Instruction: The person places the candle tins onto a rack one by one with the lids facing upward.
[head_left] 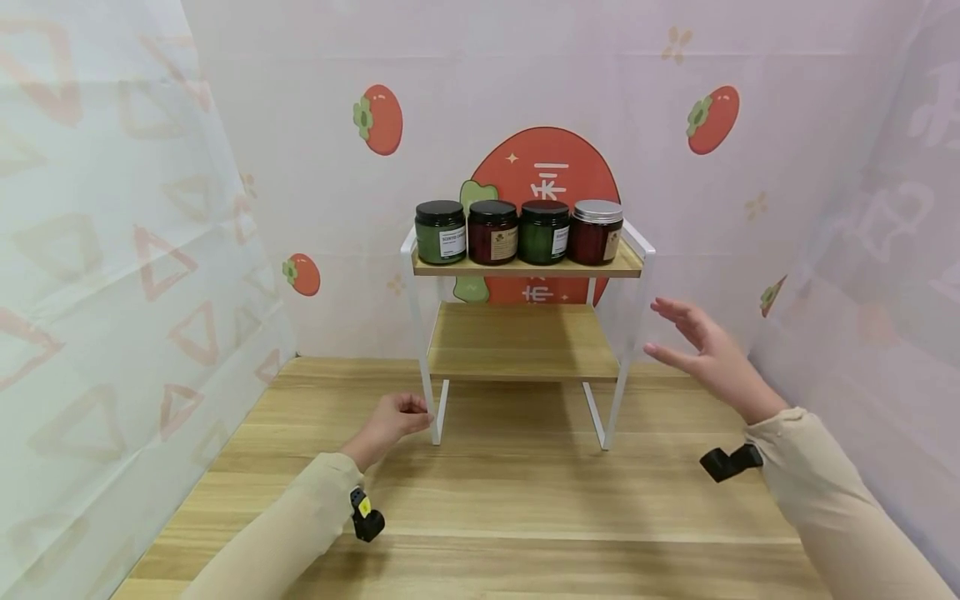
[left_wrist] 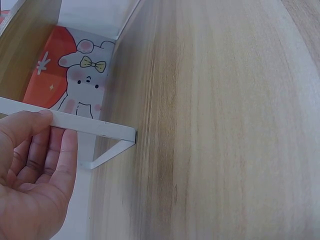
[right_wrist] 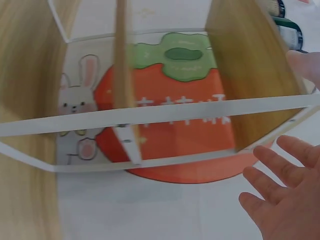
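A two-tier wooden shelf (head_left: 525, 342) with a white metal frame stands on the table. Low on its left front leg (left_wrist: 92, 124), my left hand (head_left: 392, 427) pinches the white bar between thumb and fingers. Beyond the right side of the shelf my right hand (head_left: 708, 354) is raised in the air, fingers spread and apart from the frame, holding nothing. On the top board sit several lidded jars: a green jar (head_left: 441, 233) at the left, a dark red jar (head_left: 492, 233), another green jar (head_left: 543, 233), and a red jar with a silver lid (head_left: 596, 233) at the right.
The wooden table (head_left: 517, 508) extends in front of the shelf. Behind it hangs a pale backdrop (head_left: 480, 83) printed with red fruit, with pale fabric walls (head_left: 97, 208) on both sides. The lower board (head_left: 522, 337) sits under the jars' tier.
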